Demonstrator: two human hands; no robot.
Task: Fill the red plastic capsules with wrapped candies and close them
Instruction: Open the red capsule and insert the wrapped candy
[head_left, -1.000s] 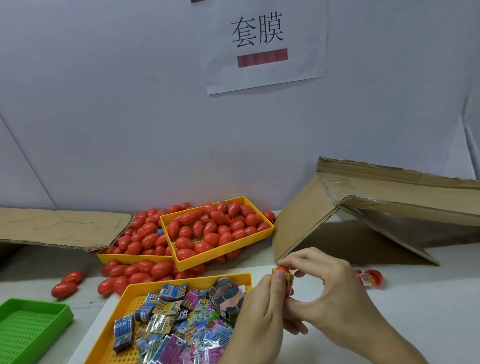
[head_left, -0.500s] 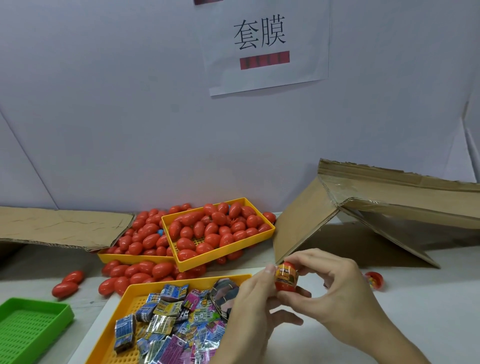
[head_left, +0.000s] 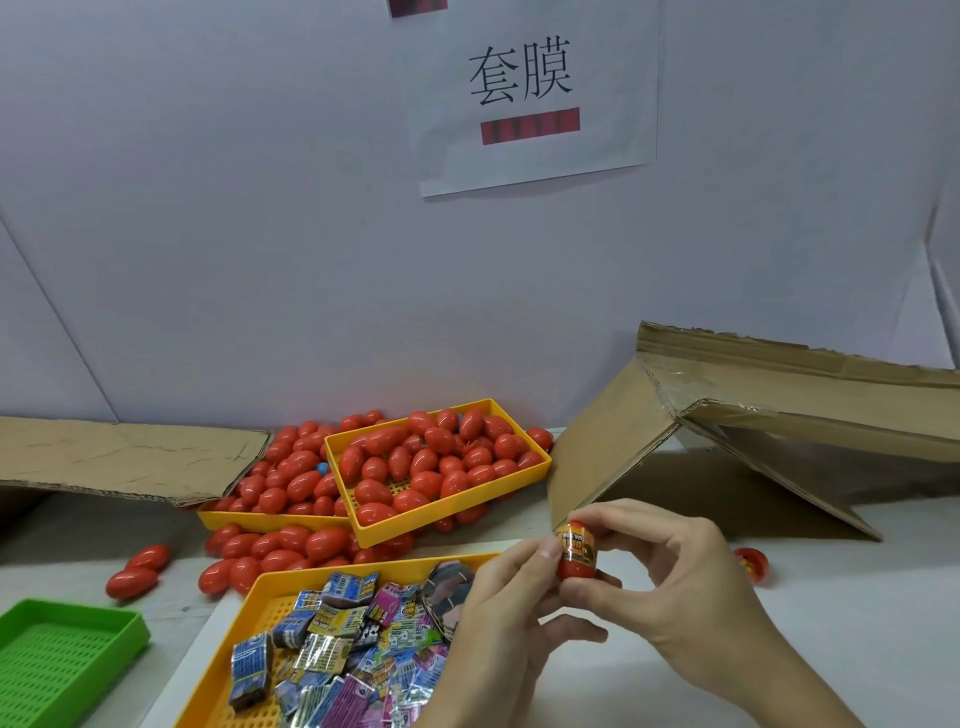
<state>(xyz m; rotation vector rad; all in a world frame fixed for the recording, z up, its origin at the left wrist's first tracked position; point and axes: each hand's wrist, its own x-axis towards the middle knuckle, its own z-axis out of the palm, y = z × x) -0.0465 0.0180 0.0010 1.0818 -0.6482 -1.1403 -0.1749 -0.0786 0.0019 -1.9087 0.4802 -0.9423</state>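
Both hands hold one red capsule (head_left: 576, 552) with an orange printed wrapper around its middle, above the table's front. My left hand (head_left: 498, 618) pinches its left side with the thumb. My right hand (head_left: 670, 582) grips it from the right, fingers over the top and thumb under it. Just left of the hands, a yellow tray (head_left: 270, 587) holds several wrapped candies (head_left: 343, 654). Further back, two yellow trays (head_left: 452, 512) are heaped with red capsules (head_left: 415, 462), and more lie loose on the table.
A green tray (head_left: 67, 660) stands at the front left. An opened cardboard box (head_left: 727, 431) lies on its side at the right, with a red capsule (head_left: 753, 564) in front of it. Flat cardboard (head_left: 119, 457) lies at the back left. A white wall with a paper sign (head_left: 530, 88) closes the back.
The hands have lifted the capsule slightly and turned it, so the printed wrapper around it now faces me. The trays and loose capsules have not moved.
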